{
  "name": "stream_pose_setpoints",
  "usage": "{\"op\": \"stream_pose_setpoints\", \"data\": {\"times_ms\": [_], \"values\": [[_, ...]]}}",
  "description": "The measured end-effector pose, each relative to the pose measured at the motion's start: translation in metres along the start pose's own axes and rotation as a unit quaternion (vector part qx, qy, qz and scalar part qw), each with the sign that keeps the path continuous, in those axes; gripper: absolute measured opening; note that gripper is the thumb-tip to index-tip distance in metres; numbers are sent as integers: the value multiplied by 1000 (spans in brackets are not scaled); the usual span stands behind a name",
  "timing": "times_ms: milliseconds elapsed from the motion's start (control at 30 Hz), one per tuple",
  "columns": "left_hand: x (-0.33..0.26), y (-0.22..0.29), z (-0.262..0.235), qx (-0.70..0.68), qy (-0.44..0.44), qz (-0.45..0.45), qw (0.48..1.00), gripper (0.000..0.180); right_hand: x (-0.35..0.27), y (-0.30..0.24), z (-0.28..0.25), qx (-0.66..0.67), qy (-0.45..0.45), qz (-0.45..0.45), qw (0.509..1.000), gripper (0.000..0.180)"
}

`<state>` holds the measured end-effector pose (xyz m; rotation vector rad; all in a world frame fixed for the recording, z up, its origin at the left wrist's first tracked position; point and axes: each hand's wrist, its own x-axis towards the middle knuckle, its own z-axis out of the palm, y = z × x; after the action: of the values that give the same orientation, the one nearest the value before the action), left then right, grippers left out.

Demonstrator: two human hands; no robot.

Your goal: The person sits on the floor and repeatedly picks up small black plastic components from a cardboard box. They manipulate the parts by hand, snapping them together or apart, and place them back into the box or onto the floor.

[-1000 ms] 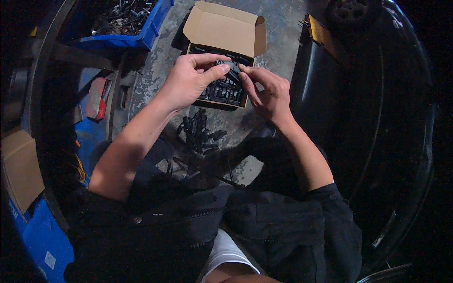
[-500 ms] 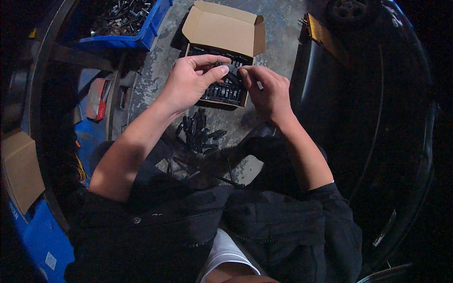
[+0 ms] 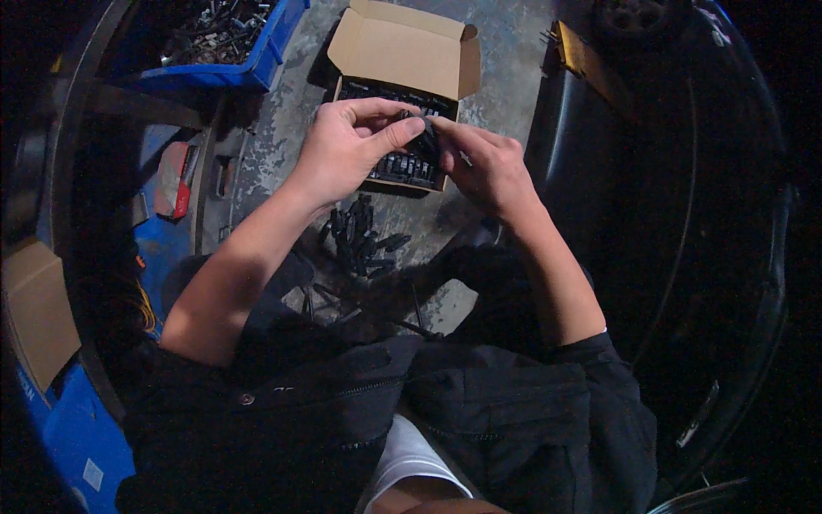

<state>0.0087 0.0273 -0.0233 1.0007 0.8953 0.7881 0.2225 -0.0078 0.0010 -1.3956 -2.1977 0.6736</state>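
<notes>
My left hand [image 3: 341,156] pinches a small black part [image 3: 419,135] between thumb and fingers, above an open cardboard box [image 3: 401,51]. From the other side, my right hand [image 3: 490,167] has its closed fingertips against that same part. Its exact kind is hard to make out, since fingers and shadow cover much of it. Rows of small black pieces [image 3: 404,169] fill the box below my hands. Nearer to me, a loose heap of dark elongated pieces [image 3: 358,236] lies on the worn grey floor.
A blue bin [image 3: 257,73] of mixed metal hardware stands at the upper left. Below it are a red and white box [image 3: 175,180] and a metal frame. Along the right runs a long dark curved panel [image 3: 556,146], with a yellow piece [image 3: 582,60] and a wheel [image 3: 634,17] beyond.
My right hand has turned slightly and its fingers have shifted on the black part, which now sits darker and at another angle. My left hand has barely moved.
</notes>
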Motion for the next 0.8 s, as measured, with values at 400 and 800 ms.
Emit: {"op": "stream_pose_setpoints", "data": {"times_ms": [400,800], "values": [[2,-7,1,33,18,-15,999,30,-2,9,7,-65,-58,5,996,46],[7,1,-7,-60,-53,33,996,38,4,7,-9,398,-57,201,893,41]]}}
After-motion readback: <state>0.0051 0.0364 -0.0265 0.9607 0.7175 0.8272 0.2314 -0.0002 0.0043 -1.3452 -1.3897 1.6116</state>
